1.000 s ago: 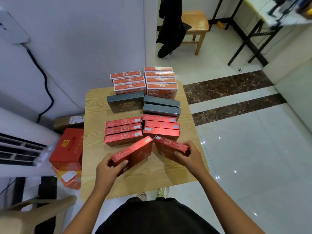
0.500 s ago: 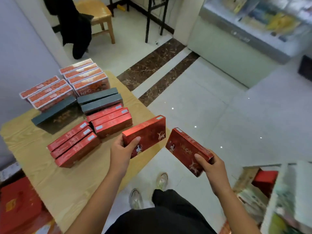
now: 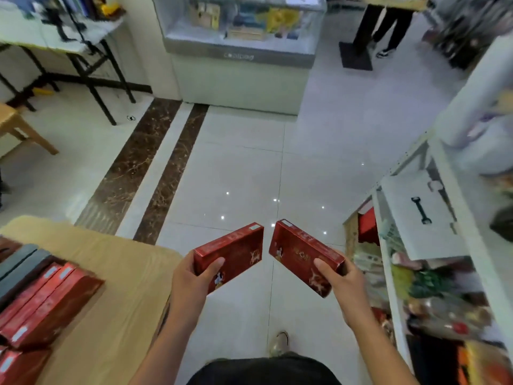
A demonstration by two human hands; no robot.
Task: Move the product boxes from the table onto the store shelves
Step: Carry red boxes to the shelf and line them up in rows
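Above the floor, each hand's grip, left hand (image 3: 191, 282) and right hand (image 3: 342, 287), clasps one red box (image 3: 236, 251).

Glass display counter (image 3: 238, 55) at back; wooden stool (image 3: 11, 118) far left; brown floor strips (image 3: 133, 168) run diagonally.

Your left hand (image 3: 191, 279) and right hand (image 3: 342, 279) are bare. Your left forearm (image 3: 177, 337) and right forearm (image 3: 372, 337) are uncovered along the whole length in view, down to the lower frame edge. A black garment (image 3: 263, 372) covers your body at the bottom centre of the view. Its surface is plain and matte. Whether it is a top or trousers cannot be determined. One shoe (image 3: 278, 344) shows just above that garment. It has a pale upper, a rounded toe and darker patches along the top. Finer detail is blurred.
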